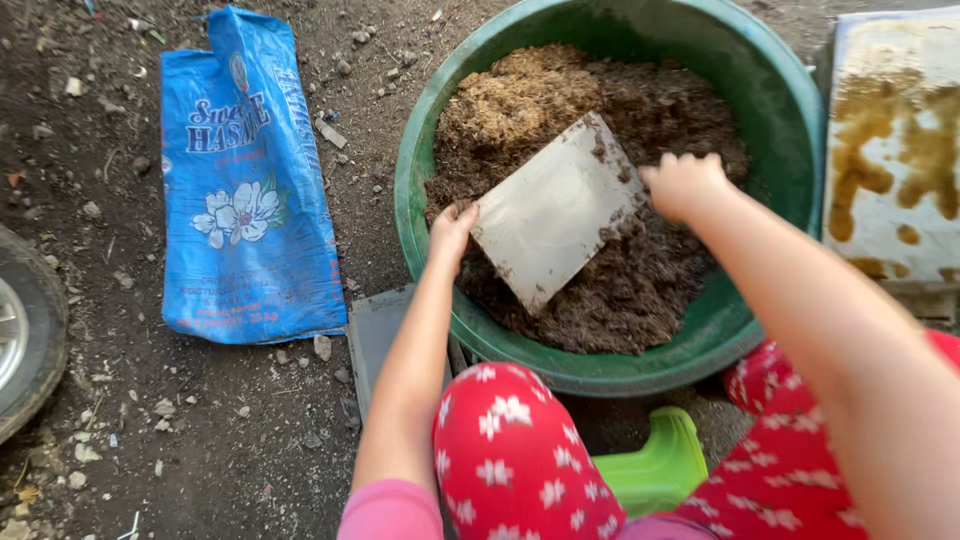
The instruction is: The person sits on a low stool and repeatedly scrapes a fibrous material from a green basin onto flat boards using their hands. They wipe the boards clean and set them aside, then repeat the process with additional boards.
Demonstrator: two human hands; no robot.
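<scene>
A wheel (pixel 25 330) is cut off by the left edge; a stained board (pixel 895 150) runs past the right edge; the right hand (pixel 685 185) hides its fingers behind a pale flat panel (pixel 555 210).

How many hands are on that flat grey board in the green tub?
2. The left hand grips the board at its left corner; the right hand holds its right edge, above the soil in the green tub.

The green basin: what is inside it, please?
The green basin holds brown crumbly soil. A flat pale board lies on it, held by the left hand and right hand. The board covers the soil beneath it.
</scene>
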